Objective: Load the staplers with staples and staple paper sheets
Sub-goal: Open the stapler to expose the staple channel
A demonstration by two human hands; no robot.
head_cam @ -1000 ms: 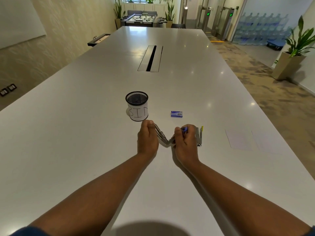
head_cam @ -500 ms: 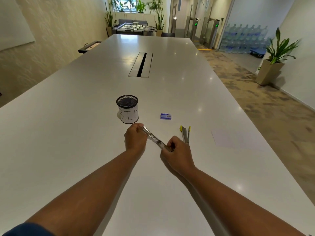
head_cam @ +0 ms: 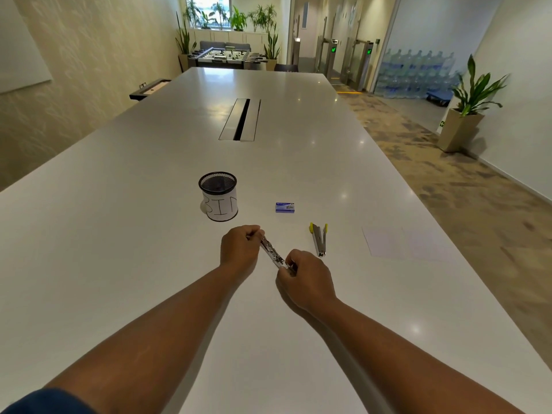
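A silver stapler point(head_cam: 272, 254) is stretched out flat between my hands above the white table point(head_cam: 119, 234). My left hand point(head_cam: 240, 248) grips its far end and my right hand point(head_cam: 304, 277) grips its near end. A second stapler point(head_cam: 319, 239) with yellow tips lies on the table to the right, untouched. A small blue staple box point(head_cam: 285, 207) sits behind it. White paper sheets point(head_cam: 400, 242) lie further right.
A black mesh cup point(head_cam: 219, 195) with a paper label reading BIN stands just beyond my left hand. A cable slot point(head_cam: 240, 119) runs along the table's middle. The table's right edge drops to a carpeted floor with a potted plant point(head_cam: 466, 115).
The stapler held between my hands has gone from a bent V shape to fully spread out. My right hand has moved off the yellow-tipped stapler, which now lies alone.
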